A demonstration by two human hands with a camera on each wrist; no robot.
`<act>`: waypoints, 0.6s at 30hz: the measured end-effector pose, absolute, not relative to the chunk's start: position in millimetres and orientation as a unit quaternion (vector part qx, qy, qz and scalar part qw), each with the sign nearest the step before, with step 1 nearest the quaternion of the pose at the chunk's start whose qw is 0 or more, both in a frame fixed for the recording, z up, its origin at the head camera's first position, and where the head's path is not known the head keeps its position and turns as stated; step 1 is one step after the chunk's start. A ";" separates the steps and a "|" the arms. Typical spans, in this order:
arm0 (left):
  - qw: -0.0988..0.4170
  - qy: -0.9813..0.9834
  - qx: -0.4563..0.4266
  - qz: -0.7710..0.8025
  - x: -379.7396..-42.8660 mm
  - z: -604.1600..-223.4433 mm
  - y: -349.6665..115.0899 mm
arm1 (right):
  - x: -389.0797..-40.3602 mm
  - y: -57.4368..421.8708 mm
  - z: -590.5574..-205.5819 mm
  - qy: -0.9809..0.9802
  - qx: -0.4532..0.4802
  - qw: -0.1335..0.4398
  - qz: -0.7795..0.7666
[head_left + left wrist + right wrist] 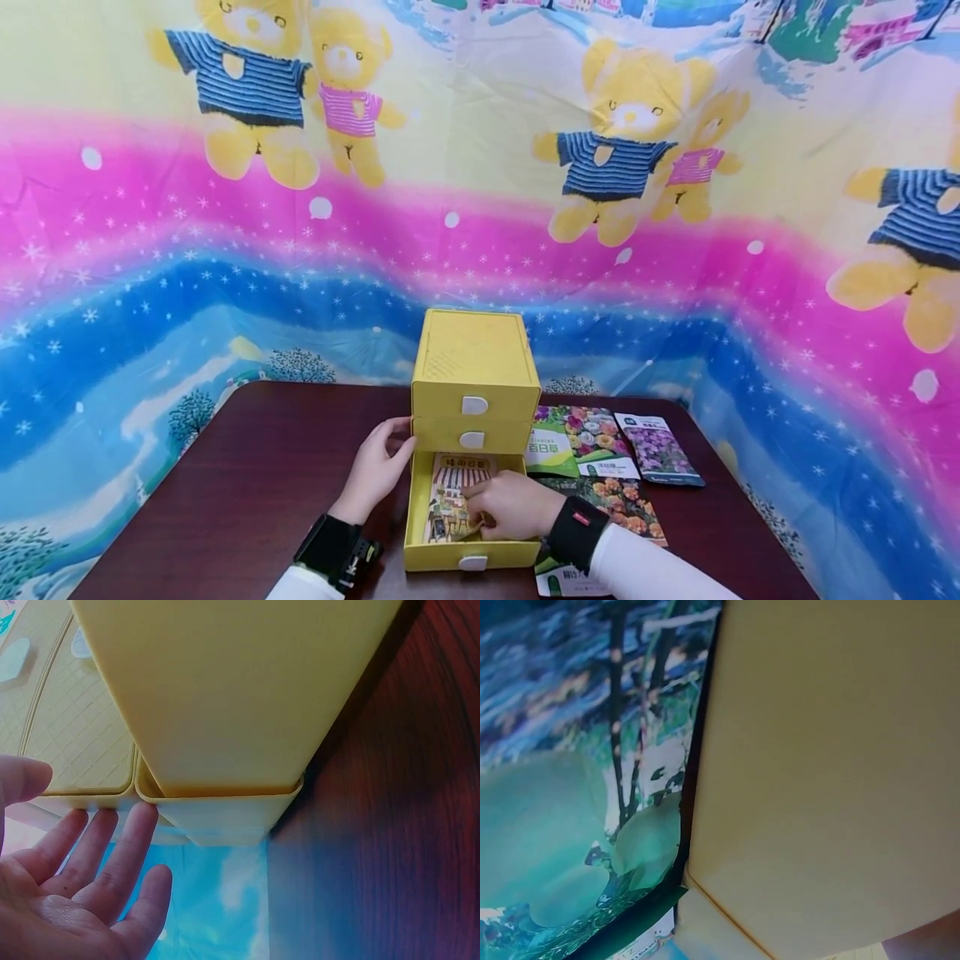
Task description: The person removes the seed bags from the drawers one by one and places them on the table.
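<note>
A yellow drawer cabinet (476,350) stands on the table with its bottom drawer (442,557) pulled out. Inside that drawer lies an illustrated booklet (447,500) with a striped awning on its cover. My right hand (517,504) reaches into the drawer, its curled fingers pinching the booklet near its lower right edge; the hand covers part of the cover. In the right wrist view, the drawer's outer wall (825,765) hides the fingers. My left hand (377,467) is at the cabinet's left side, its loosely extended fingertips (142,817) right at the casing's edge.
Right of the cabinet lie several flower seed packets, among them a green one (551,450), a multicoloured one (596,433), a purple one (660,450) and an orange one (630,504) partly under my right forearm. A patterned cloth (465,167) hangs behind the dark table (247,467).
</note>
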State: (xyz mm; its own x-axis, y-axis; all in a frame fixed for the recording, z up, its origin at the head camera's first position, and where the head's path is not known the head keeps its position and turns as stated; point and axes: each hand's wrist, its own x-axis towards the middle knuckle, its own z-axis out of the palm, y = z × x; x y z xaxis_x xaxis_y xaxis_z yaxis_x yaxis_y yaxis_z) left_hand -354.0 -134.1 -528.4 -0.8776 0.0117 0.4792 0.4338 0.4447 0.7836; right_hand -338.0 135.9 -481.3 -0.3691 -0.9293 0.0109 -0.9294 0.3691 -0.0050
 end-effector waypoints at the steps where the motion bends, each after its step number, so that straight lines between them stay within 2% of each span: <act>1: 0.199 -0.822 -0.125 -0.519 -348.0 -520.4 -132.3 | -338.0 135.9 -481.5 -0.826 0.564 0.007 0.005; 9: 0.142 -0.830 -0.069 -0.534 -332.9 -493.3 -127.1 | -334.2 140.3 -478.6 -0.825 0.564 0.030 0.024; 18: 0.141 -0.829 -0.067 -0.538 -333.1 -493.0 -127.5 | -327.9 149.6 -469.5 -0.825 0.561 0.059 0.045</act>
State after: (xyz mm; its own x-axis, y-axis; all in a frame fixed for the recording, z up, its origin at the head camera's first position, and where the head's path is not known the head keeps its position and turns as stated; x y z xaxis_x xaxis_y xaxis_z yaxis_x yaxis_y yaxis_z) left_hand -333.1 -127.5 -493.0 -0.9515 -0.0410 0.3050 0.2618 0.4132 0.8722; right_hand -327.9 149.6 -469.5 -0.3647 -0.9194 0.1474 -0.9299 0.3677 -0.0074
